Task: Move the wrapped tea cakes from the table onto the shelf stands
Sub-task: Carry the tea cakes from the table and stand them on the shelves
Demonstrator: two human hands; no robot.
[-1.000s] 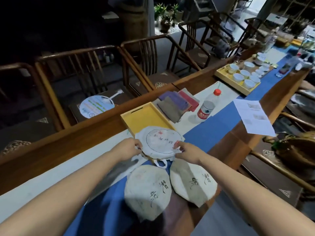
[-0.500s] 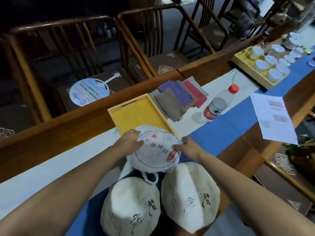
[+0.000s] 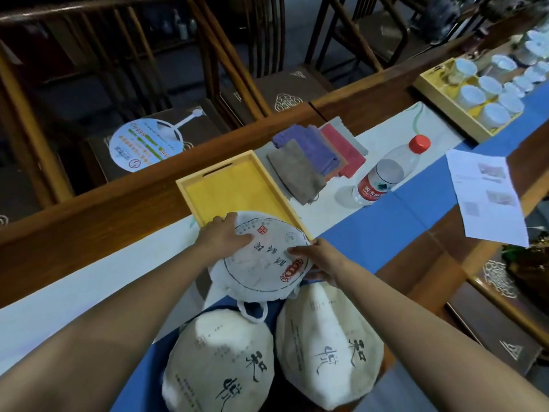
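Holding now: both hands are gripping one wrapped tea cake, the one with the red seal, at its rim.
Left hand: it is lying at 10 o'clock on the cake, fingers spread over the top, thumb hidden.
Right hand: it is pinching the rim at 3 o'clock, fingers curled under the edge.
Changing: a second ago the cake was sitting lower on the yellow tray; now it is tilting toward the person, so I think the lift is beginning.
Waiting: two more tea cakes are lying on the blue runner at 6 o'clock, just beside the held one.
Shelf stands: not in sight, so the carrying is remaining.
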